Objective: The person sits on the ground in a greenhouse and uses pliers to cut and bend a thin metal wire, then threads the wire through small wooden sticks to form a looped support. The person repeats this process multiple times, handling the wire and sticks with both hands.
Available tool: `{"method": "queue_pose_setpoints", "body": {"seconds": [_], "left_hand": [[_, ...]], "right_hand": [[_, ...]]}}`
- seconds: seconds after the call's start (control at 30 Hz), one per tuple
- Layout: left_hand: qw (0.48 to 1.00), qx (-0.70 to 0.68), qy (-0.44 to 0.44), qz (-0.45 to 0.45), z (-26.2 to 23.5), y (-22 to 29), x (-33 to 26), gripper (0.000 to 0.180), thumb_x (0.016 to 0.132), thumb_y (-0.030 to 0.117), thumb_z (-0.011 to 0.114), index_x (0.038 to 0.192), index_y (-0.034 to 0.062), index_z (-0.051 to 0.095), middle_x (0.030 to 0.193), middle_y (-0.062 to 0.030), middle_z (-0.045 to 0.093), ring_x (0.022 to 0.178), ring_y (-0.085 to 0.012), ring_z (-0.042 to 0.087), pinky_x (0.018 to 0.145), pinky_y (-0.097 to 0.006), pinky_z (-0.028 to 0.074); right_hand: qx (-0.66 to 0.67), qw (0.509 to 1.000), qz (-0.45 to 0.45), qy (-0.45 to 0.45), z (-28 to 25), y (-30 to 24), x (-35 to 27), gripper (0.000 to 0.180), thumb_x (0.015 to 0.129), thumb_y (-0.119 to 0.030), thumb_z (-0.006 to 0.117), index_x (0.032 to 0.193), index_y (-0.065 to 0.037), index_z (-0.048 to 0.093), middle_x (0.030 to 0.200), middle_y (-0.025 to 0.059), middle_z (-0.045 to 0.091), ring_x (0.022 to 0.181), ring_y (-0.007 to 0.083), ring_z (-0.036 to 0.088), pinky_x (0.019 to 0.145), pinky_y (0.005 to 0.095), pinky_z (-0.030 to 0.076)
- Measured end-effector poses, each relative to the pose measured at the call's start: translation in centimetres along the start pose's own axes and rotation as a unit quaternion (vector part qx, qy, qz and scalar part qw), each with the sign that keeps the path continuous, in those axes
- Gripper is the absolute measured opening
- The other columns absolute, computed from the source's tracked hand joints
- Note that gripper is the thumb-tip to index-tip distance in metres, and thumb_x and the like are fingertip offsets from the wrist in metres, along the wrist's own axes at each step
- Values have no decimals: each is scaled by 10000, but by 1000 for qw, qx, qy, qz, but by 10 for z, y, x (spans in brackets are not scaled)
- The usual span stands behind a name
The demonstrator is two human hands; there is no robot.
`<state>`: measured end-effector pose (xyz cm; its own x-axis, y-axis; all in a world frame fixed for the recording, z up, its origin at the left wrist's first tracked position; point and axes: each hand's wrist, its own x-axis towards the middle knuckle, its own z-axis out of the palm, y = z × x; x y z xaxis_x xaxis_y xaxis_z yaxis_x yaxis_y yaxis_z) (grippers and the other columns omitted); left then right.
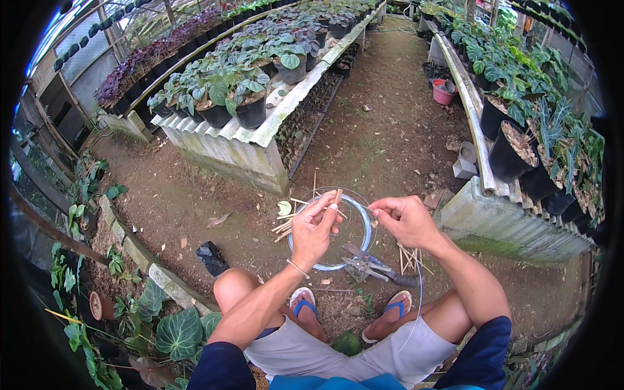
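Observation:
My left hand [313,227] is closed round a short, thin wooden stick [338,196], whose end stands up past my thumb. To its right, my right hand [406,220] pinches a thin wire; a loose length of the wire [420,296] hangs in a curve below that hand toward my thigh. Beneath both hands a coil of silvery wire [368,237] lies on the soil. Hand tools that look like pliers or cutters [369,265] rest over the coil's near right edge. Thin sticks [284,227] lie left of the coil, and more sticks [409,258] lie under my right wrist.
Potted plants crowd a corrugated bench [260,133] at the left and another bench [520,227] at the right. A dirt path [374,117] runs between them. A black plastic piece [211,259] lies by my left knee. Low edging blocks [170,284] border leafy plants.

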<state>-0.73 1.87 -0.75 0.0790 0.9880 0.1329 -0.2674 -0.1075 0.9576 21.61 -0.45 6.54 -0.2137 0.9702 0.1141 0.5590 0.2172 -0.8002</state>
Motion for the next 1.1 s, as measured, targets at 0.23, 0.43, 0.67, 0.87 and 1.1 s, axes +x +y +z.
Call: {"method": "queue_pose_setpoints", "body": {"seconds": [0.23,0.43,0.67,0.87,1.1], "left_hand": [[1000,17,11,2,-1,1,1,335,1046,92,656,1360,-26,667,1161,-70,713,794,-85,660,559,-213,520],[999,28,12,12,-1,1,3,338,1045,69,646,1370,-20,665,1191,-89,689,784,-87,658,537,-211,515],[997,61,26,32,1,0,4,308,1041,54,644,1337,-13,695,1104,-68,704,733,-74,637,524,-212,507],[996,77,25,31,-1,0,4,304,1038,53,647,1331,-3,705,1062,-62,707,727,-68,624,533,-216,514],[996,80,26,34,-1,1,3,304,1039,52,644,1332,-2,705,1063,-62,710,739,-71,628,540,-216,521]], "right_hand": [[-11,1000,13,-19,-1,-4,-2,224,997,-141,667,1124,19,761,604,2,588,546,35,483,504,285,410],[3,999,18,-28,2,-7,-2,248,996,-155,667,1134,31,754,622,24,619,567,42,518,522,293,446],[19,1000,7,-15,5,-9,-3,221,994,-116,661,1139,12,768,578,-48,539,533,2,434,474,259,352],[18,1000,7,-11,6,-8,-4,223,995,-125,660,1136,4,774,568,-48,520,527,1,421,468,260,342],[15,1000,1,-12,6,-9,-4,223,999,-127,660,1139,3,774,562,-48,508,523,3,414,465,263,338]]}}
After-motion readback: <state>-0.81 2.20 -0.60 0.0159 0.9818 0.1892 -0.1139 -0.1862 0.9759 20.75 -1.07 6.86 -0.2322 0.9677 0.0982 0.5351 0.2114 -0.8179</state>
